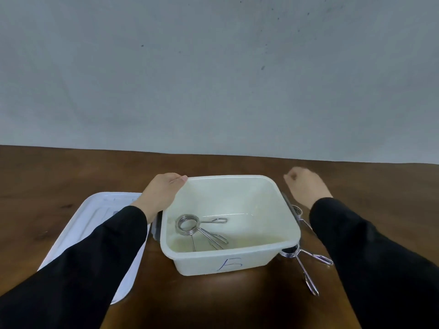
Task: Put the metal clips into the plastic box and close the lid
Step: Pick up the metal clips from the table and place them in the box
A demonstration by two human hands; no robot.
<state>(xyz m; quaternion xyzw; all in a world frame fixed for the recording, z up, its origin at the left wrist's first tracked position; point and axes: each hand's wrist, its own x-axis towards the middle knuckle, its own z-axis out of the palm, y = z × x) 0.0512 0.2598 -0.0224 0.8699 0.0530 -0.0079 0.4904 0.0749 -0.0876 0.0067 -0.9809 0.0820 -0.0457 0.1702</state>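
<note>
Head view: metal clip (306, 260) lies below the right hand (305, 187).

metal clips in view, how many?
3. One clip lies inside the plastic box. One lies on the table at the box's near right corner. One is partly hidden behind the right sleeve; more may be hidden.

A cream-white, translucent box (225, 260) carries a blue handwritten mark on its front. Its lid (95, 224) is white with a faint bluish tint. The clips (202, 230) are shiny silver metal. The table (237, 302) is dark brown wood grain. Both sleeves (95, 262) are black. The wall (213, 67) is pale grey, lightly speckled.
</note>
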